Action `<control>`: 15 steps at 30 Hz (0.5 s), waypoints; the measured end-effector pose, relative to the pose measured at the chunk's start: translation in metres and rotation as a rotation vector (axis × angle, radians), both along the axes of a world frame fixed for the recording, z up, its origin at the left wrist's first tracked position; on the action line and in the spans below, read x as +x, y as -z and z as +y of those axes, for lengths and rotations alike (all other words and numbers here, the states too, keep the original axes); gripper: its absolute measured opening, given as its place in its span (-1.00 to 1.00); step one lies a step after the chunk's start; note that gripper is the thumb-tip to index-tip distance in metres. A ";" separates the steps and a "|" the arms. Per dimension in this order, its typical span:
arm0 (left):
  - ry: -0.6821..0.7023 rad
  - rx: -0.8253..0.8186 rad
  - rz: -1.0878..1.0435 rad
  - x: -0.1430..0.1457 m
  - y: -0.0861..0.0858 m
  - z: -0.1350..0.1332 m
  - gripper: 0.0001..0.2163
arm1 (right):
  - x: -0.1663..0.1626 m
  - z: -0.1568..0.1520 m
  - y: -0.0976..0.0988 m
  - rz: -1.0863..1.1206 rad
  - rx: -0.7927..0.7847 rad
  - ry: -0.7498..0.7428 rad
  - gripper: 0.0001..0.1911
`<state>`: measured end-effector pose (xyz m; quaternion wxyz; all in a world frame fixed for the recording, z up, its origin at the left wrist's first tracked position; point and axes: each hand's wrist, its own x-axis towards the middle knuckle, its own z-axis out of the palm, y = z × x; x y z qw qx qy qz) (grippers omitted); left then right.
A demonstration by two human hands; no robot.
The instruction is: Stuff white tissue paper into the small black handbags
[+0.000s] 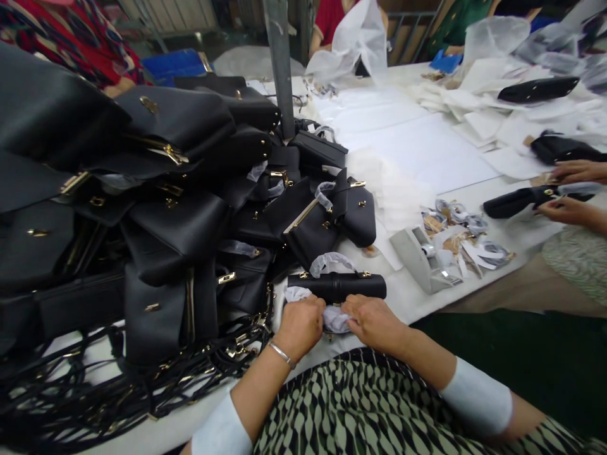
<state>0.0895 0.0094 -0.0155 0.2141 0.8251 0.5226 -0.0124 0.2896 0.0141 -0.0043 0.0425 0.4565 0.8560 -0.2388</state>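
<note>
A small black handbag [337, 285] with gold fittings and a paper-wrapped handle lies on the white table's near edge. My left hand [300, 326] and my right hand [370, 320] are closed side by side just in front of it, both gripping a crumpled piece of white wrapping paper [334, 320] between them. More of that paper [296, 294] shows at the bag's left end. A silver bracelet sits on my left wrist.
A big heap of black handbags [156, 196] and tangled black straps [95, 385] fills the left. A grey post [279, 63] rises behind it. Scraps and a grey holder [422, 256] lie to the right. Another person's hands [571, 208] work on a bag [515, 202] at far right.
</note>
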 end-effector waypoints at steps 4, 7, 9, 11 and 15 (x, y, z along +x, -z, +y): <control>0.045 -0.081 -0.152 -0.009 -0.002 0.006 -0.67 | 0.007 0.002 0.011 -0.017 0.032 -0.035 -0.77; 0.083 -0.118 -0.136 -0.010 -0.005 0.010 -0.69 | 0.005 -0.001 0.015 -0.068 0.117 -0.065 -0.78; 0.096 -0.125 -0.092 -0.008 -0.007 0.011 -0.75 | 0.002 -0.005 0.014 -0.091 0.163 -0.050 -0.78; 0.109 -0.111 -0.052 -0.004 -0.008 0.010 -0.80 | 0.000 -0.009 0.011 -0.121 0.177 -0.037 -0.78; 0.112 -0.023 0.026 0.001 -0.003 0.005 -0.80 | 0.003 -0.008 0.001 -0.117 0.099 -0.119 -0.74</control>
